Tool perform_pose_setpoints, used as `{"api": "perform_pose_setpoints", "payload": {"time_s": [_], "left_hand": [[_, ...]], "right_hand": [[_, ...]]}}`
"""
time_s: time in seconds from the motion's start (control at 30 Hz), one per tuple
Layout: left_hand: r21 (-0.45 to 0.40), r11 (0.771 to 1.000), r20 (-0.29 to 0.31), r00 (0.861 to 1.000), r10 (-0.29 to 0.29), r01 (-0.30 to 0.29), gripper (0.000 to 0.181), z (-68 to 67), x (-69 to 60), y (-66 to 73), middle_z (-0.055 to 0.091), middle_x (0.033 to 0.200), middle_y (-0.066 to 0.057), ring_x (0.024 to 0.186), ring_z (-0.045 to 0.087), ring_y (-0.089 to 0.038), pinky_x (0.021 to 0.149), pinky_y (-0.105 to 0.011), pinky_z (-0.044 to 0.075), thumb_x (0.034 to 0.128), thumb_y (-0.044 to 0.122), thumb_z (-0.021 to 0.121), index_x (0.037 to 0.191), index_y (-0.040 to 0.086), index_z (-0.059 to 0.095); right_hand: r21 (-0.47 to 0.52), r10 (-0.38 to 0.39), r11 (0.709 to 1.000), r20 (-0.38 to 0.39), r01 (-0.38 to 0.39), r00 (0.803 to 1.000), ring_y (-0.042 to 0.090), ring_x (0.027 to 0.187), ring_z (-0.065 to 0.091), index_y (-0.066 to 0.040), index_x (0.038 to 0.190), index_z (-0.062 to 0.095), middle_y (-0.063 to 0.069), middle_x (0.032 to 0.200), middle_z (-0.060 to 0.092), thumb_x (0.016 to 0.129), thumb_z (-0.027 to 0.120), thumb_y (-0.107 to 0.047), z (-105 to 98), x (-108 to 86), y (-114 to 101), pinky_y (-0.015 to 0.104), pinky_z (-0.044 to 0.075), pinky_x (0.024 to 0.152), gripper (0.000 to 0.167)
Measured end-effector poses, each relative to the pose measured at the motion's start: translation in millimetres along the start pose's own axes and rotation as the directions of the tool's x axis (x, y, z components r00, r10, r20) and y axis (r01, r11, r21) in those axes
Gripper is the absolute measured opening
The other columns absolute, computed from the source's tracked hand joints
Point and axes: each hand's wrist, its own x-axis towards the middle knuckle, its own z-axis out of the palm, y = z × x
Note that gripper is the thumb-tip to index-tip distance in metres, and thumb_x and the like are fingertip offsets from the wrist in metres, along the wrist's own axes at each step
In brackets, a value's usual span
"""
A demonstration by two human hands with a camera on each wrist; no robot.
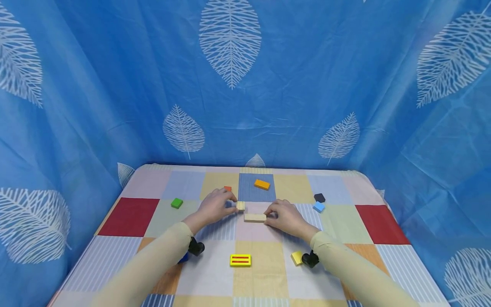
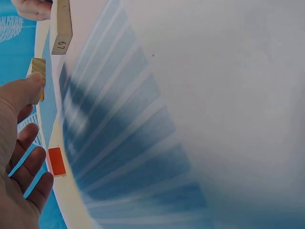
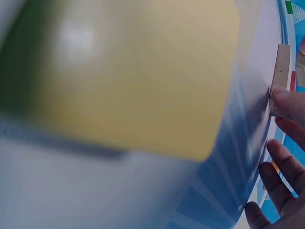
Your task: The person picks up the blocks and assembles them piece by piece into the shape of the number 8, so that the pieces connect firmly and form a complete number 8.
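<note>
In the head view my left hand [image 1: 215, 206] pinches a small striped-grain wooden block [image 1: 240, 206] near the middle of the cloth. The left wrist view has the thumb against that block [image 2: 40, 67], with the other fingers loosely bent. Just nearer and to the right lies a long plain wooden block [image 1: 255, 218]. My right hand [image 1: 285, 218] pinches its right end between thumb and fingers. Dark digits, "67", are printed on an end of this long block [image 2: 62, 31]. A red-orange block [image 1: 228, 188] is partly hidden behind my left hand.
Around the hands lie an orange block [image 1: 262, 184], green block [image 1: 176, 203], black piece [image 1: 319, 198], light blue block [image 1: 318, 207], yellow block with red stripes [image 1: 240, 260] and plain yellow block [image 1: 296, 258]. A dark blue piece [image 1: 184, 257] is mostly hidden by the left wrist camera.
</note>
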Motion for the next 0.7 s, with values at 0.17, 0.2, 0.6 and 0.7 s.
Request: {"api": "perform_pose_setpoints", "payload": {"time_s": [0.17,0.2,0.6,0.7], "left_hand": [[0.013,1.000,0.022,1.000,-0.003,0.003,0.033,5.5,1.4,-0.8,0.064,0.114,0.004,0.111,0.056,-0.022,0.097,-0.044,0.046,0.0884,0.043,0.080,0.112,0.022,0.072],[0.016,1.000,0.022,1.000,-0.002,0.002,0.032,6.3,1.5,-1.0,0.064,0.113,0.004,0.110,0.056,-0.021,0.096,-0.044,0.047,0.0884,0.044,0.080,0.112,0.022,0.072],[0.030,1.000,0.021,1.000,-0.001,0.001,0.031,7.8,1.9,-1.8,0.063,0.110,0.004,0.103,0.055,-0.019,0.093,-0.040,0.047,0.0892,0.042,0.079,0.112,0.023,0.073],[0.025,1.000,0.024,1.000,0.003,-0.004,0.031,7.9,1.2,-1.7,0.063,0.111,0.004,0.103,0.056,-0.020,0.092,-0.041,0.048,0.0891,0.041,0.080,0.112,0.022,0.073]], "right_hand": [[0.006,-0.007,1.000,0.000,0.007,1.000,0.017,0.103,0.057,-0.027,0.099,0.077,-0.012,0.103,0.062,0.086,0.084,-0.035,-0.1,-0.4,-0.4,0.045,0.044,0.092,0.017],[0.006,-0.006,1.000,0.001,0.006,1.000,0.016,0.103,0.057,-0.027,0.099,0.077,-0.012,0.103,0.062,0.086,0.083,-0.035,-0.1,-0.4,-0.4,0.045,0.044,0.091,0.017],[0.006,0.007,1.000,-0.001,-0.007,1.000,0.016,0.103,0.056,-0.027,0.099,0.077,-0.013,0.103,0.062,0.085,0.084,-0.035,0.6,0.2,0.4,0.044,0.044,0.092,0.017],[0.005,0.010,1.000,0.001,-0.010,1.000,0.016,0.103,0.056,-0.027,0.100,0.077,-0.013,0.102,0.062,0.085,0.084,-0.035,0.3,0.1,-0.1,0.044,0.044,0.092,0.018]]}}
